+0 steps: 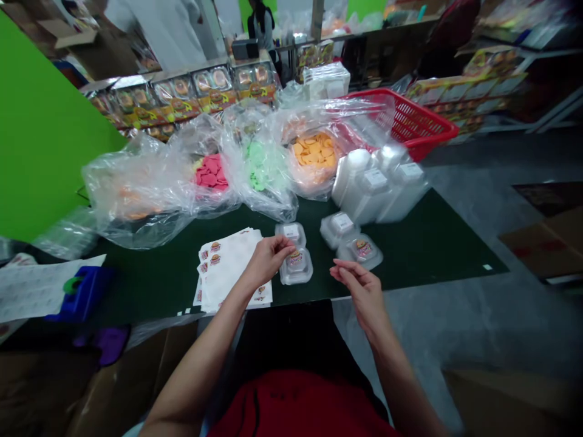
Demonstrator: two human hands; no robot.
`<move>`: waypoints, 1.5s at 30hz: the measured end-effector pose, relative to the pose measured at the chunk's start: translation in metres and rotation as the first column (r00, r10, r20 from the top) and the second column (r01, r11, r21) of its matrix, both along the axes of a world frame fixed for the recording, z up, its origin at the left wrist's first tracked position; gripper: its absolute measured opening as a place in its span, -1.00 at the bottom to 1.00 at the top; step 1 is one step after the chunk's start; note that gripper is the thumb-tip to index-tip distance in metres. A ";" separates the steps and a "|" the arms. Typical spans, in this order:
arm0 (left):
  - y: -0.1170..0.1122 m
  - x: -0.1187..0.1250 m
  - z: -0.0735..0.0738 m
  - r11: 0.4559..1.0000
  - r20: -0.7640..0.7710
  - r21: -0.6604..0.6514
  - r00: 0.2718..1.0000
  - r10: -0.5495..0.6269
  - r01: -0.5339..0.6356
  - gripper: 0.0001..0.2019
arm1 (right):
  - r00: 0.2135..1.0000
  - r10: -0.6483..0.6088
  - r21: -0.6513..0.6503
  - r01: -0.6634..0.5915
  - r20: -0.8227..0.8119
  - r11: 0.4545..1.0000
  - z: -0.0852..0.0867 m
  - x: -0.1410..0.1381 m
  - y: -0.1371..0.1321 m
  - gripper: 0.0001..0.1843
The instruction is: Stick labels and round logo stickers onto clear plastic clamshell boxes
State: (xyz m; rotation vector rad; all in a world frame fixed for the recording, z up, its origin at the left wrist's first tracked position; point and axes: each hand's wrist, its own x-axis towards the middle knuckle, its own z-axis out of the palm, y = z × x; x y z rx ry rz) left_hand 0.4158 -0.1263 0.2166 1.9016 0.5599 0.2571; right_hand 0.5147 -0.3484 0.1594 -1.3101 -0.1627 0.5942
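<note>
My left hand (269, 260) is over the upper left edge of a clear plastic clamshell box (297, 276), which bears a burger sticker (296, 257) on its lid. Its thumb and fingertips are pinched; what they hold, if anything, is hidden. My right hand (362, 290) hovers at the table's front edge, fingertips closed together, just below a second box with a burger sticker (363, 247). Whether anything small sits in that pinch cannot be made out. Behind these boxes are two more with white labels (290, 231) (342, 222). Sheets of burger stickers (232, 267) lie left of my left hand.
Stacked clear boxes (376, 185) stand at the back right before a red basket (421, 124). Plastic bags hold pink (212, 172), green (260, 164) and orange pieces (314, 150). A blue tape dispenser (86, 294) sits at left. Packed display boxes (173, 97) line the back.
</note>
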 end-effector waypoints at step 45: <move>-0.016 -0.083 -0.066 0.835 0.086 -0.067 0.830 0.551 -0.547 -0.65 | 0.842 0.222 -0.319 -0.063 0.491 0.946 -0.014 -0.039 0.079 -0.02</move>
